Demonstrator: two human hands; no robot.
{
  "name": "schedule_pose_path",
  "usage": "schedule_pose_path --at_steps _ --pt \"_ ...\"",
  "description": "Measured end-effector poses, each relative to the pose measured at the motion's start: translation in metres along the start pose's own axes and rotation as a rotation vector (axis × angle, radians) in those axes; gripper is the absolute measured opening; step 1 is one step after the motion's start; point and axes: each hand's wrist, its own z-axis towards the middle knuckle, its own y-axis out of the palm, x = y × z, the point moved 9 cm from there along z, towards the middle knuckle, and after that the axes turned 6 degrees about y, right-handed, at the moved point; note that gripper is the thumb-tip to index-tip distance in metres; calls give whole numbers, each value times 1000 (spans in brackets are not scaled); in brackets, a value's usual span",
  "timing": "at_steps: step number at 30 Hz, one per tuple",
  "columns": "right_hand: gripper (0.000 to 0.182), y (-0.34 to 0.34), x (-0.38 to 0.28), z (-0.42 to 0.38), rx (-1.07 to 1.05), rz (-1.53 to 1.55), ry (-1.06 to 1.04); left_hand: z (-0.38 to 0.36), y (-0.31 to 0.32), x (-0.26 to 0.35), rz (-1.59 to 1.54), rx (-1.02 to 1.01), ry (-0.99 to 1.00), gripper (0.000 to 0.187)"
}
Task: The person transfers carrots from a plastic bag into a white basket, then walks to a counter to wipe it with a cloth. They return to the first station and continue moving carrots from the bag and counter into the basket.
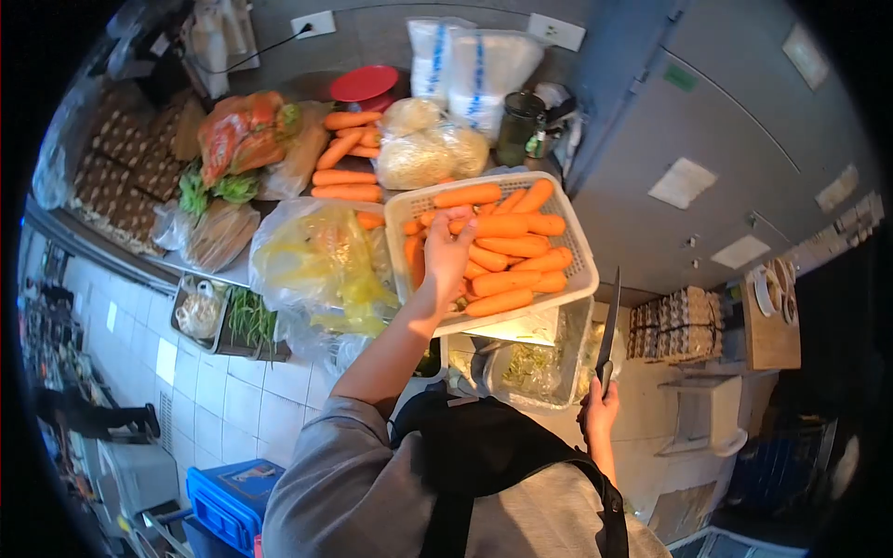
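Observation:
A white plastic basket (588, 270) full of orange carrots sits in front of me. My left hand (449, 249) reaches into it, its fingers closed around the left end of a large carrot (502, 226) lying on top of the others. Out to the right and lower, my right hand (601, 409) grips a long kitchen knife (610, 325) by its dark handle. The blade points up and away from me, apart from the basket's right side. More loose carrots (346, 177) lie behind the basket on the left.
A yellow plastic bag (321, 265) lies left of the basket, and bagged pale shreds (433, 153) stand behind it. A clear container (535, 372) is below. Egg trays (674, 324) are stacked right, near a grey cabinet (716, 121). A blue bin (237, 498) stands lower left.

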Motion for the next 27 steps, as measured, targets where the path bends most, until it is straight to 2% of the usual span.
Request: schedule_pose_path --at_steps 2,3,6,9,12,14,16,18,21,24,27 --pt "20 7 1 0 -21 -27 7 5 -10 12 201 -85 203 24" --pt "20 10 2 1 -27 -39 6 6 -16 16 141 -91 221 24" --pt "22 16 -1 -3 -44 -44 22 13 -26 -4 437 -257 178 20" --pt "21 16 -3 -1 -23 -34 17 -8 -16 60 680 -230 397 18" --pt "21 13 -6 -2 0 5 11 -30 -35 119 781 -37 855 19" --pt "20 7 -2 -1 37 10 3 -49 -79 134 901 241 1034 20" --pt "22 3 -2 -2 43 19 4 -60 -139 135 819 546 995 21" --pt "23 0 5 -3 60 50 28 -43 -204 100 539 632 784 12" --pt "23 2 3 -5 54 50 22 8 -249 41 935 393 405 10" --pt "24 9 -5 -4 42 30 14 41 -291 -38 -459 683 80 18" --pt "24 15 -12 -6 27 -11 -12 73 -310 -34 -130 346 152 25"
